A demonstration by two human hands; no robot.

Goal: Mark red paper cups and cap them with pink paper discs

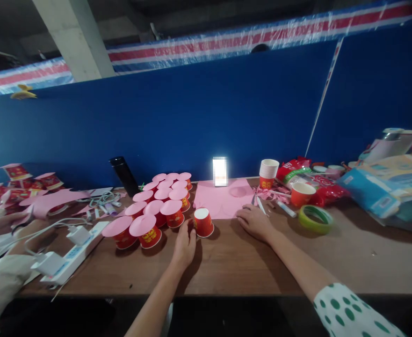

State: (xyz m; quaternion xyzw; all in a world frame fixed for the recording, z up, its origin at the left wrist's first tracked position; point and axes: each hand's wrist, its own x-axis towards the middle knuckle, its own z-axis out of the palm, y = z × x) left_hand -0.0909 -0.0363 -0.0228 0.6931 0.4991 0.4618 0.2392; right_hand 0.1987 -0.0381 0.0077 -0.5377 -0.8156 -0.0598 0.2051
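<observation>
My left hand point(184, 243) rests on the brown table point(227, 267), its fingers touching the side of an upside-down red paper cup point(203, 222) with a white bottom. Left of it stand several red cups covered with pink paper discs point(156, 210). My right hand point(253, 221) lies flat, fingers spread, on the near edge of a pink paper sheet point(220, 199). Beyond the sheet a lit phone point(220, 171) stands upright.
A roll of green tape point(315, 218), an orange cup point(302, 194), a stack of paper cups point(268, 174), pens and red packets lie to the right. A black flask point(124, 176) stands at the back. A white power strip point(72, 252) and cables lie left, by another person's arm point(2, 281).
</observation>
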